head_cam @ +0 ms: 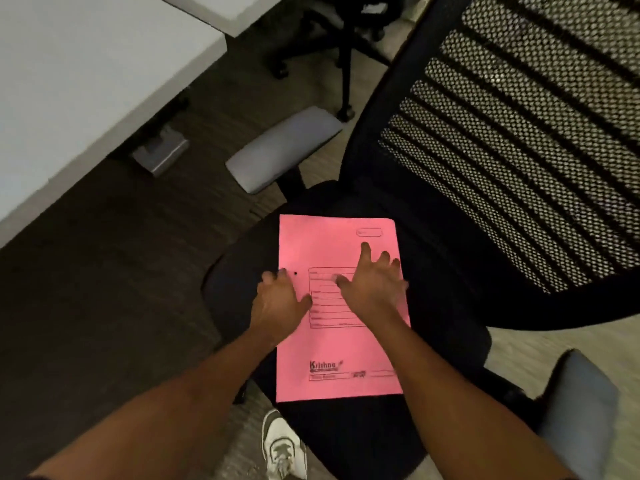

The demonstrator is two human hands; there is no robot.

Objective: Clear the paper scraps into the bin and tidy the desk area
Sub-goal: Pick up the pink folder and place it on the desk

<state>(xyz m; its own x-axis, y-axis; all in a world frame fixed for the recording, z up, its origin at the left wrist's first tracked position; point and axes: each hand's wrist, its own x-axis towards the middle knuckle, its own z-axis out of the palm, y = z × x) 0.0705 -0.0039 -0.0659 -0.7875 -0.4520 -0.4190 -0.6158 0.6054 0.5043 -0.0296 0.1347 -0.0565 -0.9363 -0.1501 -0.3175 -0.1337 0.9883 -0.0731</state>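
So the pink file folder (337,306) is lying flat on the black padded seat of the office chair (446,258), and both hands are resting on it. The left hand (280,303) is sitting at the folder's left edge, fingers loosely curled, not gripping. The right hand (374,289) is pressing down with fingers splayed across the printed form box. Thin matte card, mesh chair back, grey armrests (284,148), white counter (86,74) up left.

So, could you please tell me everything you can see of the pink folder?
The pink folder looks like thin card, closed and flat on the black chair seat. Its cover bears a ruled form box, a small label box and a "Krishna" logo. The left hand rests at its left edge, and the right hand lies spread on it.
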